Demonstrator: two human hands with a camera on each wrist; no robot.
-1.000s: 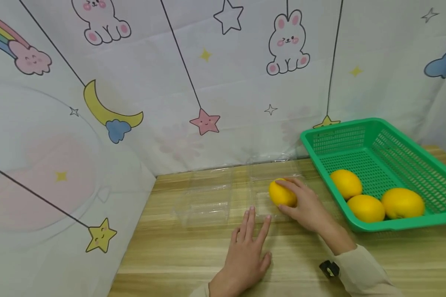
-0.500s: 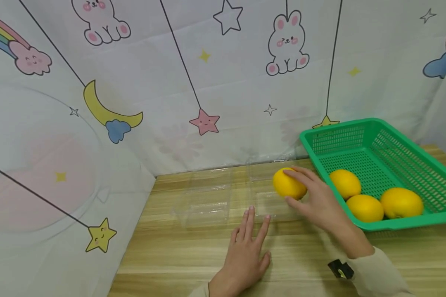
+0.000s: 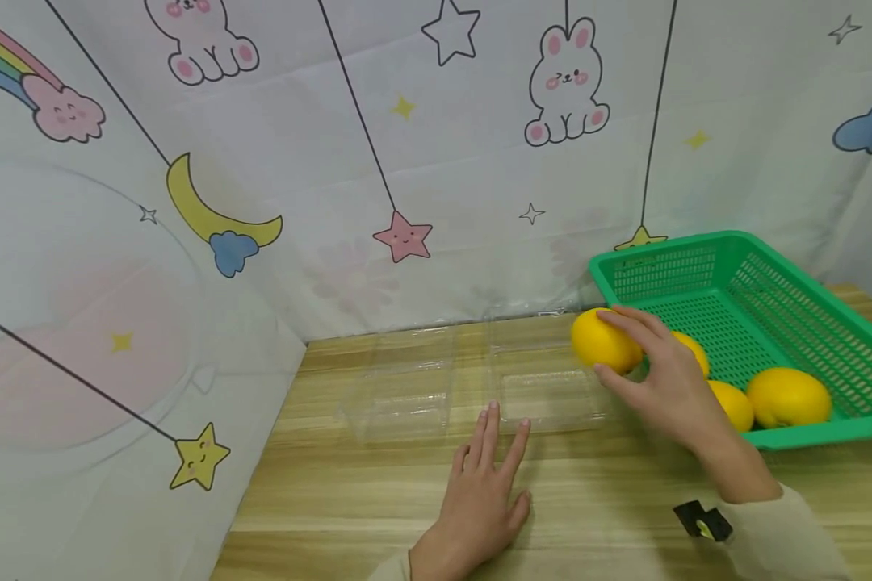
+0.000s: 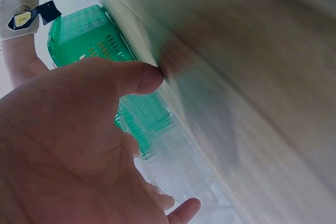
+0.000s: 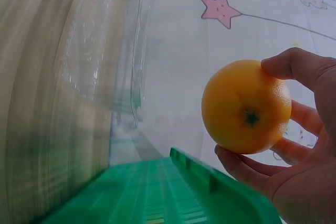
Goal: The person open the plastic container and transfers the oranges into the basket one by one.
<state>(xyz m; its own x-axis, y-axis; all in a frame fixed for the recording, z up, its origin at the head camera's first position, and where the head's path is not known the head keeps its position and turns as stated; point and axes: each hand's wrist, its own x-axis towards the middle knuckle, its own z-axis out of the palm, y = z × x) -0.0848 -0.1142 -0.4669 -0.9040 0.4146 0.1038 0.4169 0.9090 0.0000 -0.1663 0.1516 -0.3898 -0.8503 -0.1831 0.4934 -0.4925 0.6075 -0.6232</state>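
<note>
My right hand [image 3: 679, 387] holds an orange [image 3: 601, 340] in its fingertips, up off the table beside the green basket's left rim. The right wrist view shows the orange [image 5: 244, 111] with its green star-shaped stem end, thumb on one side and fingers on the other. My left hand [image 3: 477, 504] rests on the table with its fingers extended, fingertips right at the front edge of a clear plastic container [image 3: 552, 395]. In the left wrist view the same hand [image 4: 84, 135] has its thumb stretched out, close to the tabletop.
The green basket [image 3: 843, 433] stands at the right with several oranges [image 3: 788, 397] in it, partly hidden behind my right hand. A second clear container [image 3: 407, 391] lies to the left. Behind the wooden table [image 3: 334, 492] hangs a cartoon-printed cloth [image 3: 465, 161].
My right hand has lifted the orange from over the right clear container and carried it up and right, toward the basket. My left hand has stayed in place.
</note>
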